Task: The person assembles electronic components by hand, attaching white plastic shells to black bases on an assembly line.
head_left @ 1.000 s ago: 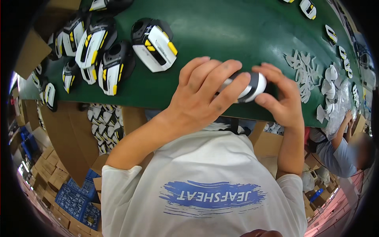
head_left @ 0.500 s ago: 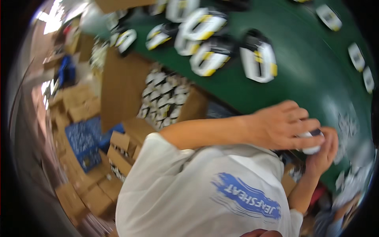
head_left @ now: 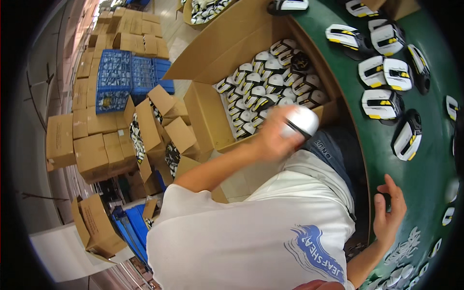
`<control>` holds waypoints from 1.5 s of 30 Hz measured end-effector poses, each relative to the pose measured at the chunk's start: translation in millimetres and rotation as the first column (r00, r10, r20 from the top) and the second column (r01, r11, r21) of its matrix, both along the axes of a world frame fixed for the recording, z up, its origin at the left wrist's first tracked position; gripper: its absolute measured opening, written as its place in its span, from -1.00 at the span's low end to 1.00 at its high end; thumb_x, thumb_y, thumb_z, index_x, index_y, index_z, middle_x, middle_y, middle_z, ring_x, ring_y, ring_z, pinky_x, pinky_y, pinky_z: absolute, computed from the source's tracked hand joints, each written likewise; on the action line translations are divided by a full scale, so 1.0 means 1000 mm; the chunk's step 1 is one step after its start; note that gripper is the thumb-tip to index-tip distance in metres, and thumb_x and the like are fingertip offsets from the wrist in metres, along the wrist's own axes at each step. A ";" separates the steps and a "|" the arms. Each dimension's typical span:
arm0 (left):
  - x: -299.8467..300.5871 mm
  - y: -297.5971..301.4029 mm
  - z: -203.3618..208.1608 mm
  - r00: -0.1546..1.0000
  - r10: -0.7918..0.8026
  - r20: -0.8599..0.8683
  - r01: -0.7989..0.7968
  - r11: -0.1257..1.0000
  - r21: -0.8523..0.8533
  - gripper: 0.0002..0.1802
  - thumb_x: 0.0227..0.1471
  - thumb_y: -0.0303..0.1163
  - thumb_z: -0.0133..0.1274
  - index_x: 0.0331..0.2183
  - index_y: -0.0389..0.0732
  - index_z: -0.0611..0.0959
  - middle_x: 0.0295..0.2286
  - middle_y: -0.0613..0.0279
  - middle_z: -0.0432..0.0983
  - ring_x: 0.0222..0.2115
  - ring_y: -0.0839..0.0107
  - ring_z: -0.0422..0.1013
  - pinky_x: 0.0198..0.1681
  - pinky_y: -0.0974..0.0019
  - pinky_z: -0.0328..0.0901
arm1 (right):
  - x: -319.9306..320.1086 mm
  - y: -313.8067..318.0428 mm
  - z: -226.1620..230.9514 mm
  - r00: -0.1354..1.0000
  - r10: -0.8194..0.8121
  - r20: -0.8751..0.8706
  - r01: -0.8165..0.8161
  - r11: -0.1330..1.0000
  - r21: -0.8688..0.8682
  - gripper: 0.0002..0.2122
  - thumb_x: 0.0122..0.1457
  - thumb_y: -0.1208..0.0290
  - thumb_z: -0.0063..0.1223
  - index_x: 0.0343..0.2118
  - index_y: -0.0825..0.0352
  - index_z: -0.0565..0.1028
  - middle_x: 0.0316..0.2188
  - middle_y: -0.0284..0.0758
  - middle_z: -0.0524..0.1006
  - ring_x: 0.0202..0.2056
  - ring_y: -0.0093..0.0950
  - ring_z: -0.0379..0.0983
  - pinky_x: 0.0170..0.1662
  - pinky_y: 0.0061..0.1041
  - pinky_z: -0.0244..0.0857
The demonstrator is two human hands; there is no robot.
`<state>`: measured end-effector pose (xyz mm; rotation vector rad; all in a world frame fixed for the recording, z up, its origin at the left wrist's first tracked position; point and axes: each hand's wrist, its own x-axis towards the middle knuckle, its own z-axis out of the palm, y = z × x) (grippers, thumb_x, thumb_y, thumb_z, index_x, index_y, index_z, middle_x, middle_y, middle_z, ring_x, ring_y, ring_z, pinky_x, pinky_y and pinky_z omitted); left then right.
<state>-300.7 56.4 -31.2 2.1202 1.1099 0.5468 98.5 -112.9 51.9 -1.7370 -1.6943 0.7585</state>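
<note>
My left hand is closed around a rounded white plastic device with a black band, slightly blurred by motion. It is above the near edge of an open cardboard box, in which rows of similar white, black and yellow devices lie packed. My right hand hovers at the edge of the green table, fingers and thumb apart. A dark patch shows between its thumb and fingers; whether that is a thing is unclear.
Several white-and-black devices with yellow accents lie on the table. Small white parts are heaped near its front. Leftward stand stacked cartons, blue crates and opened boxes. Another filled box sits beyond.
My view has swung left toward the packed box. Both hands were together on the white device over the table; now only my left hand holds it, moved to the box, and my right has let go.
</note>
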 end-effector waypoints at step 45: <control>0.103 0.343 0.039 0.925 0.368 0.093 -0.376 0.854 0.361 -0.52 0.47 -0.16 0.13 0.24 -0.24 0.63 0.01 0.00 0.67 0.07 0.13 0.55 0.17 0.10 0.39 | 0.004 -0.030 -0.021 0.945 -0.234 -0.227 0.294 0.912 0.286 -0.74 0.17 0.59 0.36 -0.06 0.34 0.71 -0.30 -0.26 0.74 -0.30 -0.25 0.65 -0.13 -0.23 0.47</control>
